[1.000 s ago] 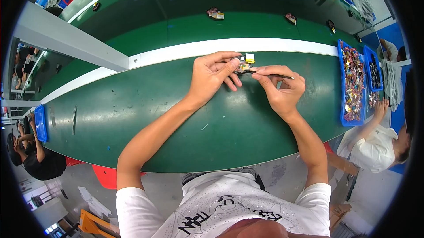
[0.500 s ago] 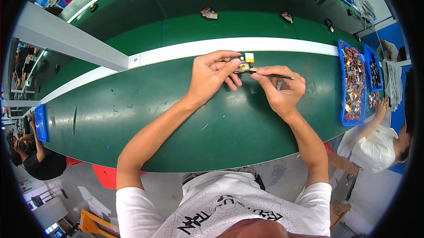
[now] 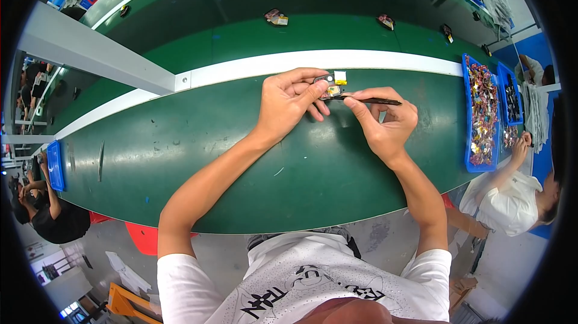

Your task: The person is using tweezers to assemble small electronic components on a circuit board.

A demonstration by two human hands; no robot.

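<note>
Over the green table, my left hand (image 3: pixel 288 102) pinches a small electronic device in a black casing (image 3: pixel 328 77) between thumb and fingers. A light square part (image 3: pixel 334 90) shows inside the casing, and a yellow-and-white labelled piece (image 3: pixel 341 78) sticks out at its upper right. My right hand (image 3: pixel 388 120) is closed around slim black tweezers (image 3: pixel 376 101). Their tip points left and meets the lower edge of the device; the exact contact is too small to make out. Fingers of the left hand cover much of the casing.
A blue tray (image 3: pixel 468 113) of small colourful parts stands at the right, with a blue tray of black parts (image 3: pixel 512 95) beyond it. Past the white rail (image 3: pixel 301 59), several devices lie on a green belt (image 3: pixel 337 29). A grey post (image 3: pixel 102 47) rises left. Co-workers sit at both sides.
The devices on the belt have shifted left. The tweezers in my right hand have turned slightly, showing a broader side. My left hand and its device have hardly moved.
</note>
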